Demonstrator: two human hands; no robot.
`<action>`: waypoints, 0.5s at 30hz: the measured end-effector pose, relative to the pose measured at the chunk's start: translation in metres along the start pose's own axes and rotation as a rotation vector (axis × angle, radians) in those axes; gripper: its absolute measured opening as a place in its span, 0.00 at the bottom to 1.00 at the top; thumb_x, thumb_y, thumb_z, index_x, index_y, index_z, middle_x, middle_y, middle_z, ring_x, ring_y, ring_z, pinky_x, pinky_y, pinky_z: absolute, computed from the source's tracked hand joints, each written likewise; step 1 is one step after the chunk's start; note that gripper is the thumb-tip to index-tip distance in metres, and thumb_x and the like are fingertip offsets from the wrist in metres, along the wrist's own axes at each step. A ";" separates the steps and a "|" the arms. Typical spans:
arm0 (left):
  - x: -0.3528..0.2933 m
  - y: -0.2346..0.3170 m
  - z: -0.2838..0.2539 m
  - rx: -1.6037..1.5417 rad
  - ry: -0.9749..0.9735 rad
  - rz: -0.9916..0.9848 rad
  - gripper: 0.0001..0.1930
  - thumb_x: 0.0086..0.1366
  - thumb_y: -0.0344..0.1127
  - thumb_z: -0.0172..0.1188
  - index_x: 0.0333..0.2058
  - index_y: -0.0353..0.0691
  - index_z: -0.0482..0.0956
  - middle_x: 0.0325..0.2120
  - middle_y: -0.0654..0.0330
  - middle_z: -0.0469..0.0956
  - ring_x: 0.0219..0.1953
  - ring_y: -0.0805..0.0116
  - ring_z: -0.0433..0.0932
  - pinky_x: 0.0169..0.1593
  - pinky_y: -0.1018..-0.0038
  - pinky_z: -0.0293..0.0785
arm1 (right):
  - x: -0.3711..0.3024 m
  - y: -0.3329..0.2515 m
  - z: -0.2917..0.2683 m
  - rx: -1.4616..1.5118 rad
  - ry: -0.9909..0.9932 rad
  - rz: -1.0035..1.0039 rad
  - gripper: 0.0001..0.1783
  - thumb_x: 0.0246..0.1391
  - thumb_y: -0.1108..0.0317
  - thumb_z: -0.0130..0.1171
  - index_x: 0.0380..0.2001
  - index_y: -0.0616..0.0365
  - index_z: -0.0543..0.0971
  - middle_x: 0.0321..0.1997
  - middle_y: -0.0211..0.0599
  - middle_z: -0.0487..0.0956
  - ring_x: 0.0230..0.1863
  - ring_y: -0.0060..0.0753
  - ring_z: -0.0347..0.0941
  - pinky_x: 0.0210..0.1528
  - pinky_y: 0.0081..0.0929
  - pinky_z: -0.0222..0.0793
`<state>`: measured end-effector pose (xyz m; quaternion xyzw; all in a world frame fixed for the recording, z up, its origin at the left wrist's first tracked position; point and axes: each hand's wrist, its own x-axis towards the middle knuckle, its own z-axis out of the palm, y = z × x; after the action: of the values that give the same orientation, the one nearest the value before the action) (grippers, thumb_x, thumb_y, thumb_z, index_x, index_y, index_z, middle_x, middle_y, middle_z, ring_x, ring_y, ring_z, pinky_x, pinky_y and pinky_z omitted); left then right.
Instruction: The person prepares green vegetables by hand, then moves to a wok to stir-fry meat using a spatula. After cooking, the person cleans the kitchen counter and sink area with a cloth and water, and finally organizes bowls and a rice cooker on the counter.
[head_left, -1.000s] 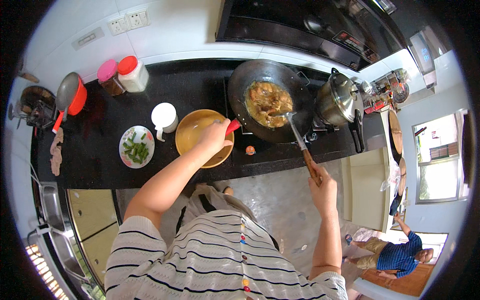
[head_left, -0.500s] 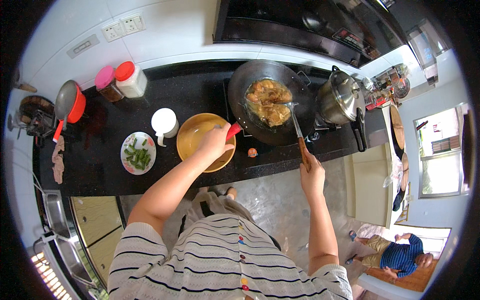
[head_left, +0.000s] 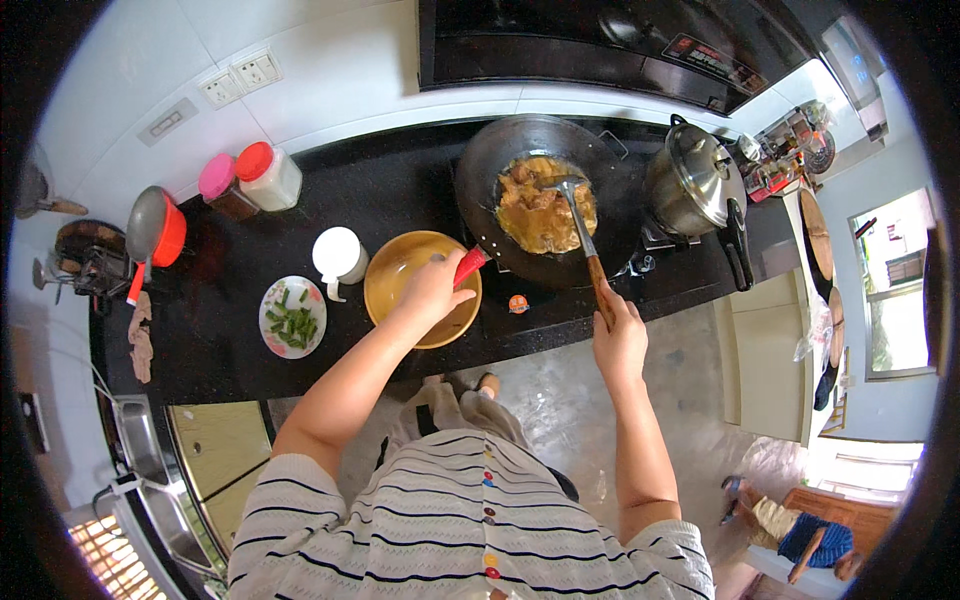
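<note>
"While the left hand [head_left: 432,292] clenches its fingers round the red handle [head_left: 469,266], what are the right one's doing?"

"The right hand [head_left: 620,342] has its fingers wrapped about the wooden end of the spatula [head_left: 588,240], away from the heat, I suppose."

"And the metal end?"

"It's inside the wok [head_left: 480,170], at the far part of the food [head_left: 545,220], which lies in brown sauce toward the bottom."

"Why hold the wok at all?"

"To steady it, I'd guess: with those curved walls, a push from the spatula could rock it."

"Is the left hand resting on the yellow bowl [head_left: 385,278]?"

"It's over it, but whether they touch I can't tell. The bowl sits just beside the wok, perhaps to be handy."

"What's left of that?"

"A white jug [head_left: 338,252] and a plate [head_left: 285,347] of cut greens [head_left: 294,322], likely placed there for an easy reach. Farther out, two jars [head_left: 272,184] stand near the wall, seemingly out of the way, lids on. Beyond them is a small red pan [head_left: 168,235]."

"On the other side?"

"A steel pot [head_left: 690,185] right of the wok, its long black handle turned frontward, maybe for grabbing. Well apart, another person [head_left: 812,542] in blue."
</note>
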<state>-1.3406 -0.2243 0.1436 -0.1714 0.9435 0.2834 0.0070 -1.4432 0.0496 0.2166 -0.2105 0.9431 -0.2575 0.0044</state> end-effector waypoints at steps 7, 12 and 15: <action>0.000 0.005 0.000 -0.061 -0.006 -0.023 0.31 0.52 0.41 0.71 0.51 0.42 0.66 0.36 0.45 0.76 0.38 0.44 0.77 0.40 0.55 0.74 | -0.036 0.034 -0.016 -0.088 0.043 -0.086 0.25 0.50 0.74 0.59 0.54 0.43 0.76 0.36 0.43 0.77 0.33 0.52 0.76 0.36 0.43 0.74; 0.001 0.008 0.001 -0.051 0.009 -0.034 0.31 0.52 0.41 0.71 0.51 0.41 0.66 0.37 0.45 0.76 0.38 0.44 0.78 0.41 0.56 0.74 | -0.053 0.038 -0.042 -0.111 0.023 -0.066 0.25 0.49 0.76 0.59 0.52 0.42 0.78 0.36 0.44 0.77 0.34 0.51 0.76 0.36 0.41 0.74; 0.001 0.008 -0.003 -0.020 -0.028 -0.065 0.31 0.53 0.44 0.70 0.52 0.41 0.67 0.36 0.45 0.77 0.39 0.45 0.78 0.42 0.57 0.74 | -0.053 0.025 -0.058 -0.071 -0.043 0.009 0.25 0.48 0.77 0.58 0.52 0.45 0.78 0.36 0.45 0.77 0.36 0.51 0.77 0.39 0.41 0.73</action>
<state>-1.3444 -0.2199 0.1503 -0.1980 0.9345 0.2946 0.0277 -1.4114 0.1181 0.2494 -0.2115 0.9523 -0.2191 0.0182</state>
